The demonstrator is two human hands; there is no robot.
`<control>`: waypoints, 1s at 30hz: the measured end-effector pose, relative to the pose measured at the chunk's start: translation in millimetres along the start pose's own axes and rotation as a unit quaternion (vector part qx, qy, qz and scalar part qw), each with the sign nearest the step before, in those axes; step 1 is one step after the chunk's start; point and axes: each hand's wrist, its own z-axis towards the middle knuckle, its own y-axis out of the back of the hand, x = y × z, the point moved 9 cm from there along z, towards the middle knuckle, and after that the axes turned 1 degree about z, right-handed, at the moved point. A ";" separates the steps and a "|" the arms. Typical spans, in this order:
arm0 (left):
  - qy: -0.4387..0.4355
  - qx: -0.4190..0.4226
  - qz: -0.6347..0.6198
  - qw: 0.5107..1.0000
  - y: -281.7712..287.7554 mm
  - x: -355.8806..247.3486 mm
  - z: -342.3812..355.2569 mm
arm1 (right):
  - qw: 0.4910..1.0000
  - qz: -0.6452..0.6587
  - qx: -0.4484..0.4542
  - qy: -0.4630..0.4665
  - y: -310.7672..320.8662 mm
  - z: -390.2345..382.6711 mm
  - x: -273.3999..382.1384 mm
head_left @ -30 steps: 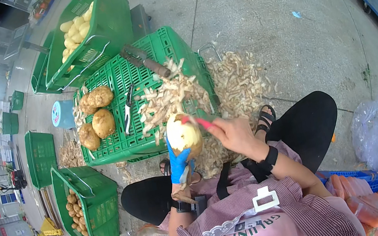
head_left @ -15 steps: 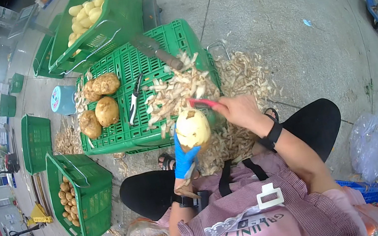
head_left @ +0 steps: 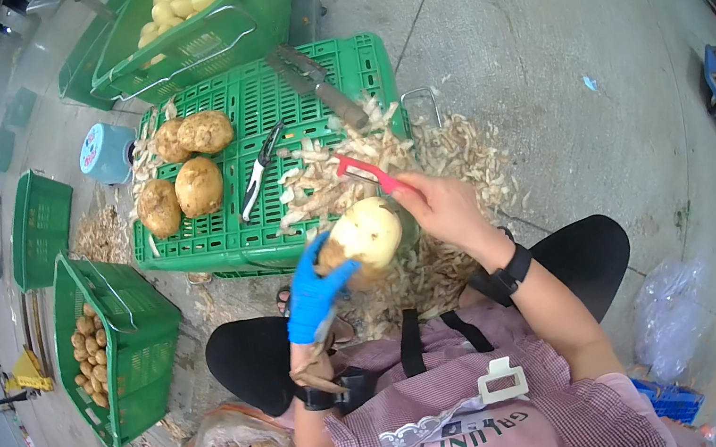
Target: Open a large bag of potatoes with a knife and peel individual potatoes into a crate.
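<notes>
Potato [head_left: 371, 229], partly peeled, sits in my left hand [head_left: 312, 291], curled round its brown end; I judge it firm, slippery where bare, safer held by skin. My right hand [head_left: 444, 210] grips a red peeler [head_left: 380, 175].

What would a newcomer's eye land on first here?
Probably the blue-gloved left hand near the centre, holding a partly peeled potato. Just right of it, the right hand grips a bright red peeler. Next might come the pale peelings, heaped on the right part of the green crate and across the floor beside it.
</notes>
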 end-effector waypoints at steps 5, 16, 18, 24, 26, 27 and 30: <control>-0.120 -0.195 -0.036 0.973 17.6 -48.1 17.5 | 0.994 0.097 0.007 -0.058 -36.9 -9.7 -18.6; -0.227 -0.116 0.403 0.879 -22.6 -84.5 15.8 | 0.996 0.012 -0.065 -0.056 5.5 -32.0 -17.8; -0.256 -0.113 0.395 0.875 -27.0 -87.3 16.5 | 0.995 -0.023 -0.093 0.008 12.0 -34.1 5.2; -0.113 -0.035 0.261 0.958 -25.4 -49.5 -2.4 | 0.972 -0.146 -0.108 0.148 -5.9 -55.1 42.2; -0.134 -0.070 0.260 0.954 -21.1 -52.9 -8.2 | 0.976 -0.133 -0.130 0.117 -4.6 -47.6 27.5; -0.147 -0.084 0.255 0.952 -22.6 -56.5 -9.1 | 0.961 -0.235 -0.135 0.045 7.6 -36.9 9.8; -0.207 -0.057 0.203 0.955 -27.9 -55.8 -3.4 | 0.969 -0.182 -0.164 0.014 23.0 -33.0 -21.1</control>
